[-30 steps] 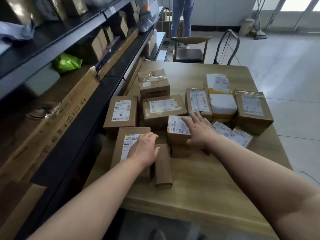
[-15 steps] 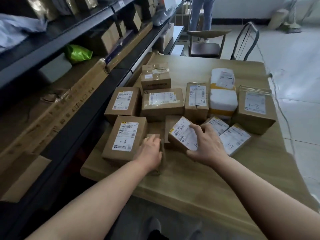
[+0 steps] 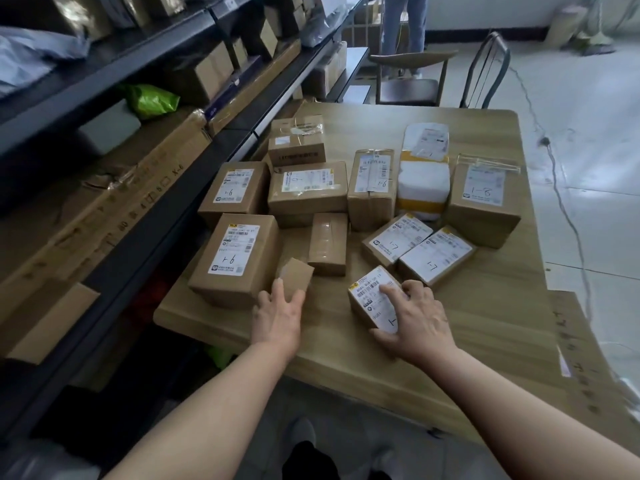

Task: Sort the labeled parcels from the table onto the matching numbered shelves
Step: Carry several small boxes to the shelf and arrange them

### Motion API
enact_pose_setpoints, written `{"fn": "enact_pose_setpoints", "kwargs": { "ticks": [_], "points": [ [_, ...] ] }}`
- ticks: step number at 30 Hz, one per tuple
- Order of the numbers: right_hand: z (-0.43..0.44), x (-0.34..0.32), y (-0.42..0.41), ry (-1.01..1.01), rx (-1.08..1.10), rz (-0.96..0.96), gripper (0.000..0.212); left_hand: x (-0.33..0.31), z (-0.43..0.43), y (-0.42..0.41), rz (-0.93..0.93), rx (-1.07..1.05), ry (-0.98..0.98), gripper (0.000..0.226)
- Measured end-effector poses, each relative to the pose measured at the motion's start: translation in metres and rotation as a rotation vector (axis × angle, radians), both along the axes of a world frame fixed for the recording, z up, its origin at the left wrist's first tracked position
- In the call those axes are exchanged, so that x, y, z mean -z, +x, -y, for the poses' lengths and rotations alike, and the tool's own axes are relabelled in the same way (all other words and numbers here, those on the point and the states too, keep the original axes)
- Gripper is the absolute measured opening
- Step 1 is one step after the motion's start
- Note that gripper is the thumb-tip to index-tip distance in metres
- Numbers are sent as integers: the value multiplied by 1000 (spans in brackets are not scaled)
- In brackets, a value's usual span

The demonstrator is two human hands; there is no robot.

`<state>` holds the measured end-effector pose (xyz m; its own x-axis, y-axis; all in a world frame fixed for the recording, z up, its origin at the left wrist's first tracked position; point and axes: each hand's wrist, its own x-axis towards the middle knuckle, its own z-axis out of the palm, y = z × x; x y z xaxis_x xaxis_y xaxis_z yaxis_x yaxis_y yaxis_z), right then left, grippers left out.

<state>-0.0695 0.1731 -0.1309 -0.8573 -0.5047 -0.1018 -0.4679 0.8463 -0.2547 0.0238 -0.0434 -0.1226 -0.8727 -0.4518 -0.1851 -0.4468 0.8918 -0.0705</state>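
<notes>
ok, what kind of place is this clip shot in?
Looks like a parcel sorting or pickup depot. Labelled cardboard parcels with hand-written codes, such as the 1-6 parcel and 1-8 parcel, crowd a wooden table beside dark metal shelving that holds more boxes and a green plastic bag.

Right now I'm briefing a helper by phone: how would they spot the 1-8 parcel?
Start at the wooden table beside the shelves. Its far row of parcels ends on the right with a brown box, beside a white-and-yellow parcel. Only its label reads 1-8.

Right hand point(image 3: 415, 317) covers half the parcel label point(image 3: 372, 299) (number unreadable).
</notes>
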Motion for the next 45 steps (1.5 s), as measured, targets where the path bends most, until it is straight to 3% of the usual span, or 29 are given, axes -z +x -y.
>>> {"fn": "enact_pose_setpoints", "kwargs": {
  "ticks": [3,6,7,10,13,16,21,28,34,40,45],
  "points": [
    [3,3,6,18,-42,19,95,7,-6,7,39,122,5,54],
    [4,6,10,47,-79,70,102,13,-12,10,-42,137,316,53],
    [5,6,11,50,-88,89,103,13,-13,9,-123,114,330,53],
    [4,7,14,41,-101,107,101,11,-7,5,-245,-93,240,68],
    [4,7,18,16,-85,127,97,9,0,0,-102,-286,348,85],
    [8,5,18,-3,-65,182,102,14,-3,-3,-18,-308,427,88],
    [6,6,19,-43,-87,318,109,19,-9,-6,9,-332,376,85],
    [10,10,21,-167,3,306,103,27,-13,-4,-47,-354,387,80],
    [13,11,26,-202,63,301,97,32,-17,8,-61,-384,461,94],
    [21,7,42,-133,7,275,96,36,-20,52,-75,-445,462,95],
    [47,4,83,-104,-124,313,95,35,-3,138,-121,-542,484,91]
  ]
}}
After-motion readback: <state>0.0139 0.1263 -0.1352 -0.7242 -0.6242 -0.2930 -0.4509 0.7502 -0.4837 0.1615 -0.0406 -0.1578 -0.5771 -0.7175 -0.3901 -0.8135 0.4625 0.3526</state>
